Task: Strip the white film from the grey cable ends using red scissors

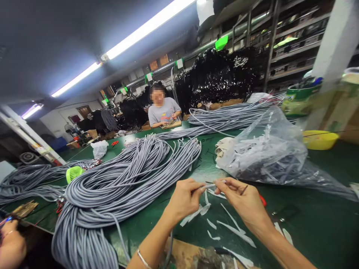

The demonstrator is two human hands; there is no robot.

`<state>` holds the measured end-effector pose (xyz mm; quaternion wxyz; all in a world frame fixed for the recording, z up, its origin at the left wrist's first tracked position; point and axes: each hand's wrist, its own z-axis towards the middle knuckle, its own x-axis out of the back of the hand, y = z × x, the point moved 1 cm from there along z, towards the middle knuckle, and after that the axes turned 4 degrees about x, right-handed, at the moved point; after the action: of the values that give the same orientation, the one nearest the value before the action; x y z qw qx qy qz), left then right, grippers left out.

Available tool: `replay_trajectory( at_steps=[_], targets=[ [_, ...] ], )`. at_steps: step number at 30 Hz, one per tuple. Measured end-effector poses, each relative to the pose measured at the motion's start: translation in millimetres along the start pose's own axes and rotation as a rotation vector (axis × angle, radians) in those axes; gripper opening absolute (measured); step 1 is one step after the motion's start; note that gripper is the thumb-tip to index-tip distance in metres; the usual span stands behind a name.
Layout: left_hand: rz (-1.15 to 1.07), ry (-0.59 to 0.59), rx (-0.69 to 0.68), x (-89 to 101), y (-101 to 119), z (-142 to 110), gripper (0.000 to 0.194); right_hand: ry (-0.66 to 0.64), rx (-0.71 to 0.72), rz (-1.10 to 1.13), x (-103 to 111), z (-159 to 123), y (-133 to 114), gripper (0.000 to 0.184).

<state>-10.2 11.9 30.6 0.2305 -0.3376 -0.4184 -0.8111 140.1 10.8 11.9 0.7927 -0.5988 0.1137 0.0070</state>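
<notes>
Right now I am watching the left hand [183, 200] and the right hand [244, 201] working close together, low over the green counter [322, 224]. Both are pinching the same short end of grey cable [211, 185], which is bridging the small gap between them: the left hand's thumb and fingers are pressed together on one end, and the right hand's fingertips are closing on the other. A thin dark wire is sticking out past the right hand's fingers, though I cannot tell what it belongs to. A red tool [263, 200] is peeking out from behind the right hand, lying on the counter.

Pale strips of stripped sheath [235, 231] are lying scattered on the counter just below the hands. A big coil of grey cable [120, 183] is sitting to the left of the left hand, spilling toward the near edge. A clear plastic bag of scraps [269, 149] is lying just beyond the right hand. A yellow bowl [319, 139] is standing further right, well apart. Across the counter, another person in a grey shirt [164, 111] is sitting and working.
</notes>
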Motion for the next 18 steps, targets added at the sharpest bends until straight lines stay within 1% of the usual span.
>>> replay_trajectory(
  at_steps=[4,6,9,13,16,18],
  targets=[
    [-0.009,0.024,-0.046,-9.8,8.3,-3.9,0.028,-0.062,-0.037,0.045,-3.3,-0.8,-2.0,0.042],
    [-0.019,0.062,-0.020,-11.5,13.6,-7.3,0.027,-0.044,-0.041,0.069,-3.7,-1.1,-3.3,0.043],
    [0.009,0.097,0.042,-8.4,25.0,-13.6,0.024,-0.005,-0.056,0.125,-2.3,-1.2,-4.7,0.046],
    [0.098,0.139,0.100,-2.0,45.2,-21.7,0.025,-0.026,-0.122,0.205,1.6,0.3,-6.5,0.052],
    [0.113,0.187,0.076,-1.7,53.8,-23.3,0.028,-0.018,-0.135,0.238,4.7,0.3,-8.0,0.052],
    [0.101,0.209,0.032,-2.9,53.3,-21.5,0.029,-0.014,-0.139,0.252,4.6,-1.6,-8.1,0.050]
  ],
)
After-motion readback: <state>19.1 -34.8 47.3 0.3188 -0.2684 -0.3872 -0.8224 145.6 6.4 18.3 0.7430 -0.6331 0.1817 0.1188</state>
